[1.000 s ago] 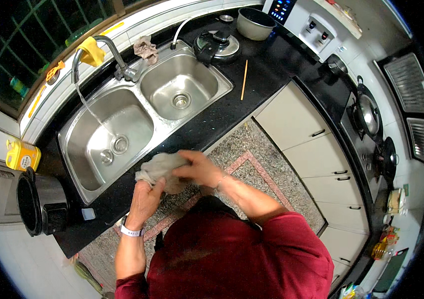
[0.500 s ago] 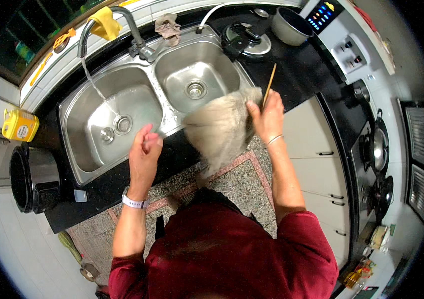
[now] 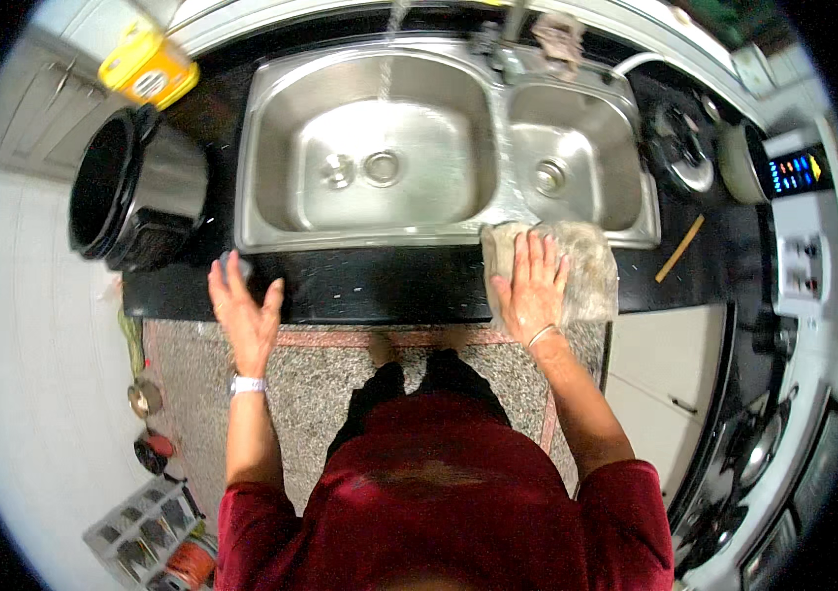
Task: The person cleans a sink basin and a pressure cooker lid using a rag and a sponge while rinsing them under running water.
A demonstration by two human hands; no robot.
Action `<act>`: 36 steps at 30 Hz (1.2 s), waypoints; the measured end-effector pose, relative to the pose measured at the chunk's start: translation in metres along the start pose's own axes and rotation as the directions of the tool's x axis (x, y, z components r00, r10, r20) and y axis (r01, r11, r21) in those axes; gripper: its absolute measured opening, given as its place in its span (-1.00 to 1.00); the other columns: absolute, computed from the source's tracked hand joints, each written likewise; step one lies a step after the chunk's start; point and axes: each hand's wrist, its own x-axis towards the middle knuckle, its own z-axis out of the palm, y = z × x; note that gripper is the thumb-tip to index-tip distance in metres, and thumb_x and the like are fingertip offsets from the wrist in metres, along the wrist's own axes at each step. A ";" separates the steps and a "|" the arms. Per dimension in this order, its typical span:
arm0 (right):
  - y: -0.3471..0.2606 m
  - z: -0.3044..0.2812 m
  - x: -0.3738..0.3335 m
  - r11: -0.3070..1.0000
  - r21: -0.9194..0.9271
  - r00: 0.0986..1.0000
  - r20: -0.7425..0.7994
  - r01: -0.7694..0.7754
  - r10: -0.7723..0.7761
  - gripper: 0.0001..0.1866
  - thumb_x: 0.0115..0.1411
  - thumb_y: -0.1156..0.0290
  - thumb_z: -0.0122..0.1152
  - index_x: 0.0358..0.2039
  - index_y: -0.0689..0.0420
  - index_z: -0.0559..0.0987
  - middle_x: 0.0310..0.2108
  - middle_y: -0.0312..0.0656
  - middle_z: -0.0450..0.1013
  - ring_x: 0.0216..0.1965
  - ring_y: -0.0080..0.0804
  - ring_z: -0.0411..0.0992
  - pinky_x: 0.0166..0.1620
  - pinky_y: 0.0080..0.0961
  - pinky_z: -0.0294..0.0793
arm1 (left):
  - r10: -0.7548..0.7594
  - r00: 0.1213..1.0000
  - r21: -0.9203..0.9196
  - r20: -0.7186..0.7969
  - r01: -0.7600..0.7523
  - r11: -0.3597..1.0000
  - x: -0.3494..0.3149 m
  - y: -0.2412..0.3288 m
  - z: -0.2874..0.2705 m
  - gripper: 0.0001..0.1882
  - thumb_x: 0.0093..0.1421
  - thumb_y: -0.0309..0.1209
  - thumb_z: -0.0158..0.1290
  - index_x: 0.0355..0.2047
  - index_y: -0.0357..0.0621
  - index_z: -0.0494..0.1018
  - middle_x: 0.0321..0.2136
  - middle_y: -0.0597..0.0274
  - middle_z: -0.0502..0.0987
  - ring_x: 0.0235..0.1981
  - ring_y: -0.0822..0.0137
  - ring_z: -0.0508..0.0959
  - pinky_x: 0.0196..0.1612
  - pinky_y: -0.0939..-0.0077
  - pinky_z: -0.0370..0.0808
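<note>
My right hand lies with its fingers stretched flat on a grey-beige cloth. The cloth is spread on the black counter's front edge, beside the smaller basin of the steel double sink. Close to the counter's left front part, my left hand has its fingers and thumb apart and holds nothing. A small pale object sits right behind its fingertips; whether they touch is hard to tell. Water runs into the larger basin. On the counter right of the sink lies a thin wooden stick.
A steel-and-black cooker pot stands left of the sink, with a yellow jug behind it. Toward the right back are a lid and a grey pot. A crumpled rag hangs by the tap.
The view has swung left. My right hand has put the cloth down flat on the counter, and the stick it held now lies there. My left hand has moved left, its fingers spreading.
</note>
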 end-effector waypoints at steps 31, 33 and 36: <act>-0.556 0.049 0.093 0.304 0.431 0.424 -0.216 0.850 -0.880 -0.38 0.23 0.06 0.06 0.26 0.05 0.35 0.35 -0.25 0.15 0.42 -0.24 -0.06 0.40 -0.11 -0.14 | -0.725 0.688 -0.695 0.043 0.542 0.473 -0.109 -0.199 -0.072 -0.60 0.20 -0.48 0.15 0.05 -0.19 0.42 -0.24 0.33 0.49 -0.29 0.51 0.45 -0.20 0.61 0.45; -0.530 0.044 0.090 0.285 0.379 0.381 -0.207 0.880 -0.901 -0.38 0.23 0.07 0.06 0.25 0.07 0.35 0.36 -0.24 0.11 0.42 -0.23 -0.08 0.41 -0.10 -0.15 | -0.745 0.662 -0.693 0.080 0.574 0.436 -0.109 -0.198 -0.073 -0.60 0.20 -0.49 0.14 0.06 -0.18 0.41 -0.23 0.32 0.49 -0.29 0.51 0.45 -0.20 0.62 0.44; -0.457 0.019 0.083 0.313 0.291 0.354 -0.099 0.904 -0.930 -0.41 0.26 0.11 0.03 0.23 0.13 0.36 0.37 -0.21 0.09 0.40 -0.20 -0.02 0.40 -0.08 -0.14 | -0.722 0.689 -0.724 0.063 0.530 0.442 -0.111 -0.204 -0.071 -0.60 0.19 -0.52 0.13 0.06 -0.17 0.41 -0.21 0.33 0.48 -0.27 0.51 0.45 -0.20 0.61 0.44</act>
